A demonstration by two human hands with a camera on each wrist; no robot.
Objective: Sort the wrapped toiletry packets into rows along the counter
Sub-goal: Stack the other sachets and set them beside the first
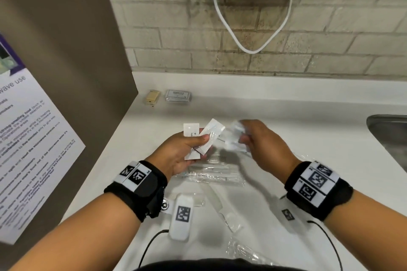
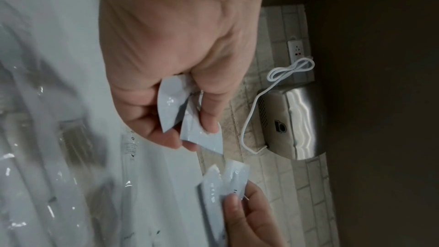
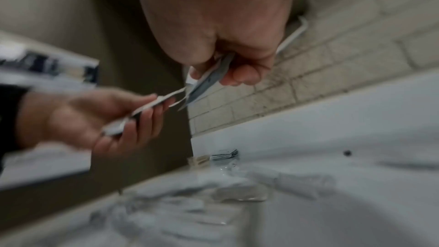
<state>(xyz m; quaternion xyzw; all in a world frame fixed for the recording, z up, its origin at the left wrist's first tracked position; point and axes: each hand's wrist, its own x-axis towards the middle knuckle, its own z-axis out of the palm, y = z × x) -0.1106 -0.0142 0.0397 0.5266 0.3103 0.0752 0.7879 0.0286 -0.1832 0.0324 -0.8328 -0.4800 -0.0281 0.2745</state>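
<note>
Above the white counter, my left hand pinches two flat white packets between thumb and fingers; the left wrist view shows them too. To its right, my right hand grips a blurred, clear-wrapped white packet, seen edge-on in the right wrist view. The two hands are close together. Below them, several clear-wrapped packets lie in a loose pile on the counter. At the back left sit a beige packet and a small stack of grey labelled sachets, side by side.
A brown panel with a printed notice walls the left side. A steel sink lies at the right edge. On the tiled wall hangs a steel dispenser with a looped white cable. Long clear wrappers lie near my body.
</note>
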